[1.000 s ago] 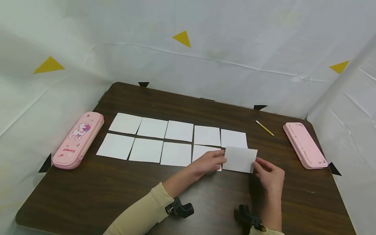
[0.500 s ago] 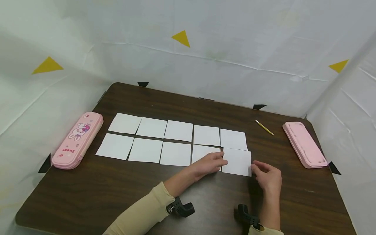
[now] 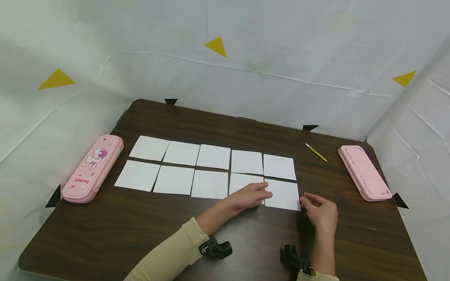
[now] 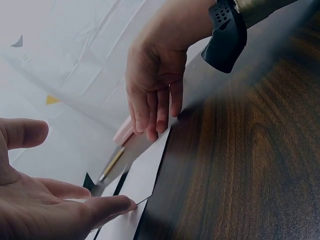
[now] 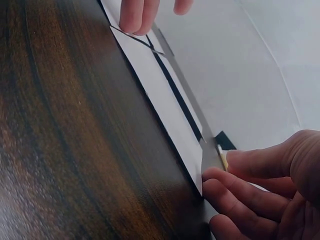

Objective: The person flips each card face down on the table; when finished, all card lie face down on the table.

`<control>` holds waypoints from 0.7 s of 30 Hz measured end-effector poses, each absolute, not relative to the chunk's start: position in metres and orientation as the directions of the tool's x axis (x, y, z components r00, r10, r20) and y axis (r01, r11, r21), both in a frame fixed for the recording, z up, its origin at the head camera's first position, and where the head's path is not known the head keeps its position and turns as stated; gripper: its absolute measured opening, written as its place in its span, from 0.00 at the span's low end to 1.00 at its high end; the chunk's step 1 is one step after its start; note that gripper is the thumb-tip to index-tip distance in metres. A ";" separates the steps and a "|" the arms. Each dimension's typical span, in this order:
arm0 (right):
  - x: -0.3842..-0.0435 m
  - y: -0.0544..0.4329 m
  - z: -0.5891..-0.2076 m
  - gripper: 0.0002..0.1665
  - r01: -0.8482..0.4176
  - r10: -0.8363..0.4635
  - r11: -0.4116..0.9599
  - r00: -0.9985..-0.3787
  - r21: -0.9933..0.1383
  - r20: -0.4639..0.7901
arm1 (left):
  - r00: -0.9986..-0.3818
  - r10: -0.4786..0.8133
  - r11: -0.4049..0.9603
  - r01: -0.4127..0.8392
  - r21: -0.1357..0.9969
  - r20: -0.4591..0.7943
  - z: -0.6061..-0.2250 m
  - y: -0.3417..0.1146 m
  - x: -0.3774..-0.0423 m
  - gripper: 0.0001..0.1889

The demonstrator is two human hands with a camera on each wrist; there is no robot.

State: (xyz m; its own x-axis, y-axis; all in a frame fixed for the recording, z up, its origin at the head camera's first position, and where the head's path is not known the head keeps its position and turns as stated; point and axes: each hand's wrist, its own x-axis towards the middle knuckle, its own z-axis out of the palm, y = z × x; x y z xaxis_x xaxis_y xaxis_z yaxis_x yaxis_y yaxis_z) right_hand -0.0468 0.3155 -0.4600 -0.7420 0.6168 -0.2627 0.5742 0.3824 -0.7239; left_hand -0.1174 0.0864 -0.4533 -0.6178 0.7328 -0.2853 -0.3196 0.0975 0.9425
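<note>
White paper cards lie in two rows on the dark wooden table (image 3: 105, 226). The nearest right card (image 3: 283, 197) lies flat at the end of the front row. My left hand (image 3: 247, 196) reaches over the seam between this card and its left neighbour (image 3: 242, 180), fingers extended, a fingertip (image 4: 127, 204) low at the seam. At the card's right edge is my right hand (image 3: 321, 212), its loosely bent fingertips (image 5: 212, 187) touching or nearly touching that edge. The right thumb (image 5: 250, 162) stands off the paper. Part of the left neighbour card is hidden under my left hand.
A pink pencil case with a rabbit picture (image 3: 93, 168) sits at the table's left edge. Another pink case (image 3: 365, 173) is at the right. A yellow pencil (image 3: 316, 152) lies behind the right end of the rows. White sheeting (image 3: 260, 50) surrounds the table.
The last card came down flat, moving left and toward me, then turned slightly, leaving a thin gap to the card behind it. My right hand followed left; my left hand barely moved.
</note>
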 end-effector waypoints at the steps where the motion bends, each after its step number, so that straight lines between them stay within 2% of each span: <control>1: -0.047 0.315 -0.460 0.22 0.574 0.618 0.381 -0.741 -0.725 -0.262 | -0.617 0.733 0.098 -0.320 0.942 -0.286 -0.453 0.086 -0.117 0.34; 13: -0.046 0.316 -0.458 0.24 0.580 0.608 0.376 -0.743 -0.723 -0.279 | -0.633 0.726 0.074 -0.320 0.945 -0.271 -0.451 0.084 -0.117 0.32; 17: -0.048 0.316 -0.454 0.25 0.552 0.598 0.398 -0.762 -0.733 -0.249 | -0.663 0.707 0.106 -0.245 0.964 -0.246 -0.448 0.079 -0.117 0.31; 21: -0.051 0.311 -0.447 0.26 0.475 0.558 0.470 -0.813 -0.744 -0.166 | -0.711 0.675 0.179 -0.104 0.978 -0.199 -0.443 0.066 -0.119 0.31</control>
